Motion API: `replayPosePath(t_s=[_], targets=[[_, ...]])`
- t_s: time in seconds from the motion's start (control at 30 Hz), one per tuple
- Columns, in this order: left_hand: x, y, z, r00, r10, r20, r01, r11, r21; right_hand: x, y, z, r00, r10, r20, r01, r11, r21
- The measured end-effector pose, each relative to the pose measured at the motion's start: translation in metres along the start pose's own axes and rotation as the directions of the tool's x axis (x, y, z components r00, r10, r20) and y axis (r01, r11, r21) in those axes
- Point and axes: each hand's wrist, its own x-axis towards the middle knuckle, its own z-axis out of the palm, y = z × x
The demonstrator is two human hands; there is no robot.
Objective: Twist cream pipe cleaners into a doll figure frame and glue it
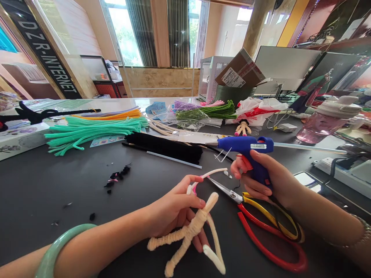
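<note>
My left hand is closed around a cream pipe-cleaner doll, its wrapped torso and legs pointing towards me. One thin arm bends down to a thick white end, and another thin strip with a bit of pink rises past my fingertips. My right hand grips a blue hot glue gun by its handle, fingers near the red trigger. A clear glue stick sticks out of its back. The nozzle points left, above and apart from the doll. Scissors with red and yellow handles lie between my hands.
Bundles of mint, black and green pipe cleaners lie across the table. A small finished doll sits behind the gun. Black scraps are scattered at left. A pink bottle stands at right, near a phone.
</note>
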Motion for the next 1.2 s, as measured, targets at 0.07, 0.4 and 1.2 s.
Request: replayPosePath(t_s=[0.07,0.4,1.2], targets=[[-0.0010,0.0015,-0.0001,1.000,-0.027,0.015,0.027,1.000,-0.002,0.0002,0.0003,-0.0015,1.000,0.007,0.022,-0.007,1.000,0.011],[-0.0039,0.0053,0.0037,0.998,-0.055,0.017,0.054,0.995,0.084,-0.0010,-0.0005,-0.0007,0.997,-0.007,0.075,0.001,0.997,0.081],[-0.0002,0.0039,0.0014,0.997,-0.066,0.036,0.060,0.988,0.145,0.0032,0.0011,-0.0080,0.996,0.022,0.082,-0.032,0.993,0.113]])
